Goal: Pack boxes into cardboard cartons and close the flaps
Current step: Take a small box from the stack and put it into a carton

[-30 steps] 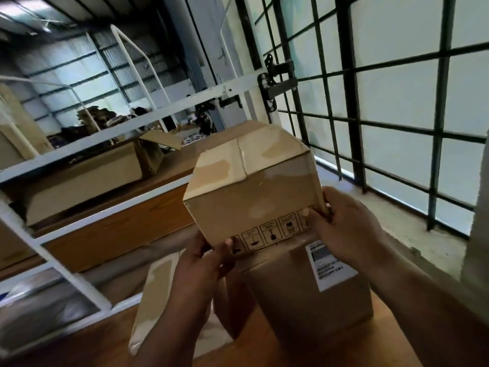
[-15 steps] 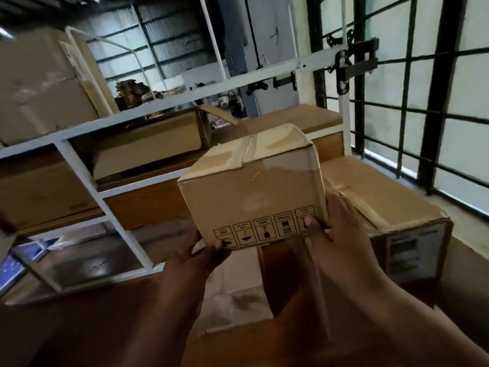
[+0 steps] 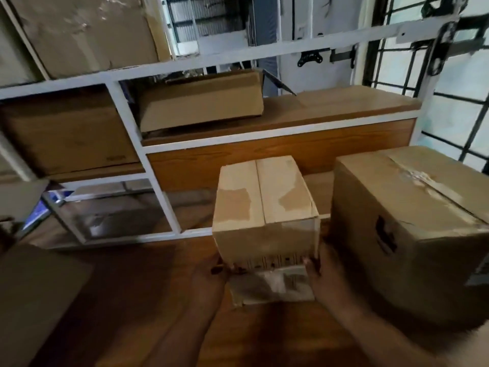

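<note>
A small brown cardboard box (image 3: 264, 207) with its top flaps closed sits low over the wooden table, held at its bottom corners. My left hand (image 3: 211, 276) grips the lower left corner and my right hand (image 3: 325, 276) grips the lower right corner. A flat pale flap or sheet of cardboard (image 3: 270, 287) lies under the box's front edge. A larger taped carton (image 3: 412, 229) stands just to the right, close beside the small box.
A white metal rack (image 3: 158, 176) with wooden shelves stands behind, holding several cartons such as one (image 3: 201, 102) in the middle and one (image 3: 66, 133) at left. A cardboard piece (image 3: 34, 300) lies at the left. A barred window (image 3: 463, 115) fills the right.
The small box has come down from chest height toward the table, to the left of the large carton. The view has swung left and downward.
</note>
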Tool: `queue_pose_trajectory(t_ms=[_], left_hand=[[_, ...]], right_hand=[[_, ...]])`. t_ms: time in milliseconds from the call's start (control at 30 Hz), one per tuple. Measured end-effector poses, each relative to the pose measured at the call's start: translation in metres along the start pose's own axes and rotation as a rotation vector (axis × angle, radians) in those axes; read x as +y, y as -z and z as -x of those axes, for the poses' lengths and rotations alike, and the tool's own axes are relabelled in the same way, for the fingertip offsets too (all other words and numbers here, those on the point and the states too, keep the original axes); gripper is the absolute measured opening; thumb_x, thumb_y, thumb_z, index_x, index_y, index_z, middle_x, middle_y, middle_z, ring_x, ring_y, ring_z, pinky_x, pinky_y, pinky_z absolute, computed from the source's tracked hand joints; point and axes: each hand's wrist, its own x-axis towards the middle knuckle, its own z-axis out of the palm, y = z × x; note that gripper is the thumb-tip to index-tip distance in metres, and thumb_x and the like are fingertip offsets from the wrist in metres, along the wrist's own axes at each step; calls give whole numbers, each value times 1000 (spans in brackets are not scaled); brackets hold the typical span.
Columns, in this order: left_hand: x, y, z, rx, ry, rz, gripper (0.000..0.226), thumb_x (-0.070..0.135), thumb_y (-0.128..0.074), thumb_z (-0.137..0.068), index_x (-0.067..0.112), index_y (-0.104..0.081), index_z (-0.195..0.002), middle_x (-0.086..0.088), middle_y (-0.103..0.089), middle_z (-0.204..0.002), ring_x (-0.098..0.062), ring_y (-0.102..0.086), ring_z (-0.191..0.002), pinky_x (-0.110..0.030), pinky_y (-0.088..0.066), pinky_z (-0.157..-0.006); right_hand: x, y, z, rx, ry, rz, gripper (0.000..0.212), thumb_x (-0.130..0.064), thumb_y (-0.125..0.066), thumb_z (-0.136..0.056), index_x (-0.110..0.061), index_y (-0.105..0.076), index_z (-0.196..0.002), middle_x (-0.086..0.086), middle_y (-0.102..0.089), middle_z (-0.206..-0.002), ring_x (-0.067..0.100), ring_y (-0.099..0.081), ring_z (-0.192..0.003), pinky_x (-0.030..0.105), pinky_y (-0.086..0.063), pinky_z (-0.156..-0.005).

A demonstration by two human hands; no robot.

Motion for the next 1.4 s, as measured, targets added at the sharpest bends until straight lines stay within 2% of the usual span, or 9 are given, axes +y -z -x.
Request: queue_pose_trajectory(t_ms=[133,333,467,600,767,867,1067,1267,1400], left_hand=[[-30,-9,-8,1,70,-142,27,15,-77,-99,12,-80,-126,-5,-74,-129,-25,-68,-118,-33,-53,-94],[-48,-5,-14,-132,58,-22,45,23,-80,-99,28,-68,-142,11,-74,-130,3,-66,-104,-22,-59,-82],[-49,-12,-20,-191,50,-26,48,27,-79,-100,27,-67,-146,13,-73,-132,-1,-68,-111,-28,-62,-88],[-46,-36,-16,-203,67,16,40,27,-78,-100,41,-67,-136,26,-74,-113,15,-66,-98,-11,-55,-71],[-53,-73,6,-63,141,59,28,35,-74,-100,40,-68,-127,11,-79,-112,-15,-75,-102,-42,-60,-82],[-53,-105,41,2,155,-47,14,30,-71,-103,37,-65,-114,8,-70,-109,-23,-69,-102,-41,-53,-85],[-37,-181,99,-311,274,-185,11,23,-73,-103,17,-79,-110,-11,-78,-120,-30,-71,-116,-41,-52,-101],[3,-257,101,-587,246,-211,67,36,-85,-92,25,-55,-150,-3,-67,-142,-26,-66,-129,-37,-54,-103],[15,-303,89,-699,169,-195,105,37,-104,-68,3,-53,-154,-6,-70,-142,2,-69,-119,-21,-54,-102]], right_hand=[[31,-32,0,-38,-127,-21,39,-42,-55,-111,-23,-57,-146,4,-70,-131,29,-68,-121,50,-59,-100],[68,-50,-10,0,-110,-57,65,-100,-28,-85,-63,-53,-132,-20,-69,-128,11,-69,-114,49,-64,-94],[62,-39,1,17,-151,-127,29,-64,-47,-105,-74,-46,-133,-22,-65,-138,14,-65,-127,52,-59,-104],[54,-23,16,-1,-196,-103,55,-48,-54,-112,-61,-31,-160,-15,-57,-156,20,-61,-138,52,-56,-110],[77,-9,35,-116,-194,-48,79,-37,-59,-112,-40,-11,-175,-7,-25,-179,20,-39,-158,39,-35,-128],[115,5,55,-95,-212,18,74,-40,-60,-112,-24,-23,-174,-2,-19,-180,20,-24,-165,20,-17,-125],[196,60,100,84,-334,-43,19,-11,-73,-104,-10,-81,-122,7,-80,-118,31,-74,-113,36,-54,-95],[275,152,87,431,-596,-211,35,-16,-67,-106,-17,-65,-141,9,-67,-136,33,-66,-124,53,-55,-103],[307,205,41,229,-615,-297,79,-12,-70,-103,-26,-34,-172,13,-36,-173,37,-40,-156,63,-40,-123]])
